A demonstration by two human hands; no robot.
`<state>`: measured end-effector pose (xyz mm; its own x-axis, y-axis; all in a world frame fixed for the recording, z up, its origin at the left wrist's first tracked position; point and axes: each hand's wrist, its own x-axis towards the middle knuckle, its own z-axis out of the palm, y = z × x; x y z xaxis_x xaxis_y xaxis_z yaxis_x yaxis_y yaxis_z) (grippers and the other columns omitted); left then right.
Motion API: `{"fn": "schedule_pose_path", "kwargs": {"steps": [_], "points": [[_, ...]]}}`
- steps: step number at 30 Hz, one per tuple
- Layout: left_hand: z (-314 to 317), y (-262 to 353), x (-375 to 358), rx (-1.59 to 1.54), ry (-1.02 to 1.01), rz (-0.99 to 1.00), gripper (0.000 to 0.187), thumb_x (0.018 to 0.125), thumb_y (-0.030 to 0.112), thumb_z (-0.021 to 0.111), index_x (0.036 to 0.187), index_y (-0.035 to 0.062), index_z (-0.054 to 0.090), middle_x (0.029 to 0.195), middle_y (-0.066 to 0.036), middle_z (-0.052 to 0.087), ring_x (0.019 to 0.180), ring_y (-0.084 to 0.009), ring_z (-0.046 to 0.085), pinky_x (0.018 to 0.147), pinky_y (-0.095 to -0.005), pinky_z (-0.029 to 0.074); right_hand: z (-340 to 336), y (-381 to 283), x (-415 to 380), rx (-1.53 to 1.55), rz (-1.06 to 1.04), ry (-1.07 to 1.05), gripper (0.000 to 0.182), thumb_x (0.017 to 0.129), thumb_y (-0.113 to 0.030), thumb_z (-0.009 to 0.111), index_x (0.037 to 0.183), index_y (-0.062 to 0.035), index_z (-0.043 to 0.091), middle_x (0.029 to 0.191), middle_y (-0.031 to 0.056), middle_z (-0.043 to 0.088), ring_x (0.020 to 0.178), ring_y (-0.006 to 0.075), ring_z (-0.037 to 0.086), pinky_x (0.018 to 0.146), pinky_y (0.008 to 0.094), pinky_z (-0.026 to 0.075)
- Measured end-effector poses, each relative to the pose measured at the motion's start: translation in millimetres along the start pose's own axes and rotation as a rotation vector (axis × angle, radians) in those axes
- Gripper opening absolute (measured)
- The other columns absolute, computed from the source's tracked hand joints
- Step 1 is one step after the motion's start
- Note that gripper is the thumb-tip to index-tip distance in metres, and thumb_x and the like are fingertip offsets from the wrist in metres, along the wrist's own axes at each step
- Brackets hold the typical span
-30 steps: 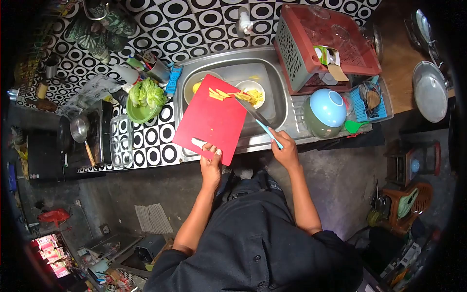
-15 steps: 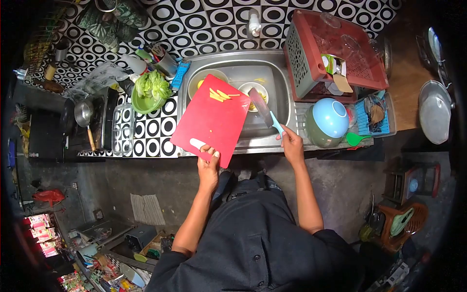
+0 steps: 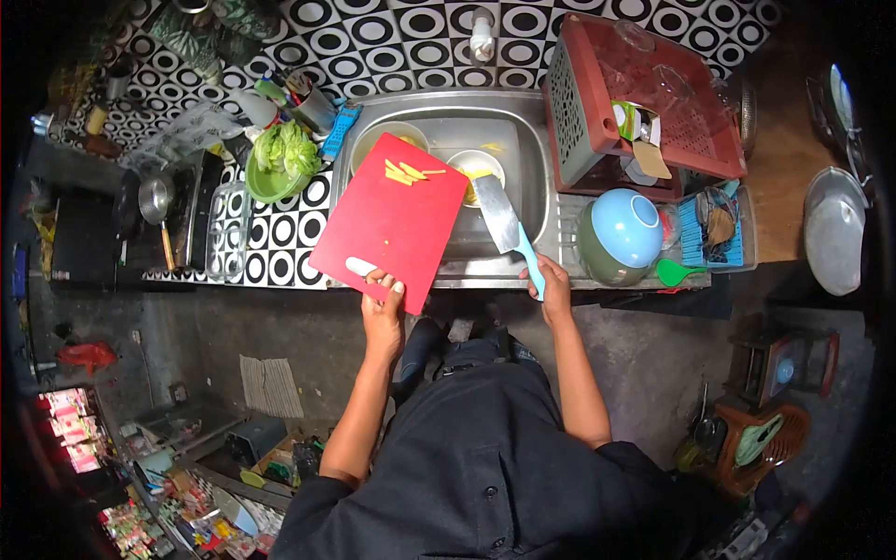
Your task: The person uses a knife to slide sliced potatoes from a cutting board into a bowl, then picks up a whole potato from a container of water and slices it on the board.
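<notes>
Fingers of my left hand grip the lower edge of a red cutting board, by its white handle slot. Several yellow strips lie near the board's far end. My right hand is closed around the light blue handle of a cleaver, its broad blade over the sink, near the board's right side. Beyond the blade, a white bowl with yellow pieces stands in the metal sink. A larger bowl is partly hidden behind the board.
Left of the sink are a green bowl of lettuce and a clear glass dish. On the right stand a red crate, a blue bowl on a green one, a green ladle and a blue basket.
The board and my left hand have shifted slightly left. The cleaver has turned so that its flat side shows more, and my right hand is a little lower relative to the sink.
</notes>
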<state>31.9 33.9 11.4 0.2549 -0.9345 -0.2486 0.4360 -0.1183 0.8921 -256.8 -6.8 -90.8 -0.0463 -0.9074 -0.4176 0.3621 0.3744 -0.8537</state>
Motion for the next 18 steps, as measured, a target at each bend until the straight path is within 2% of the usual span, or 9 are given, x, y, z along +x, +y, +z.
{"fn": "schedule_pose_path", "kwargs": {"steps": [7,18], "points": [[11,3,2,0.015,0.005,0.001,0.034,0.094,0.002,0.058,0.124,0.0038,0.045,0.123,-0.009,0.059,0.116,-0.0164,0.057,0.101,-0.0326,0.045,-23,18,-8,0.018,-0.01,-0.019,0.038,0.102,-0.021,0.049,0.128,0.0065,0.059,0.083,0.0144,0.068,0.052,0.0114,0.051,0.046,0.0241,0.039],[16,1,7,0.002,-0.04,0.027,0.032,0.094,0.002,0.058,0.123,0.0039,0.045,0.123,-0.011,0.059,0.117,-0.0174,0.057,0.1,-0.0327,0.046,-39,23,-27,0.013,-0.016,0.002,0.04,0.101,-0.02,0.05,0.129,0.007,0.06,0.081,0.0135,0.067,0.051,0.0118,0.051,0.046,0.024,0.039]]}}
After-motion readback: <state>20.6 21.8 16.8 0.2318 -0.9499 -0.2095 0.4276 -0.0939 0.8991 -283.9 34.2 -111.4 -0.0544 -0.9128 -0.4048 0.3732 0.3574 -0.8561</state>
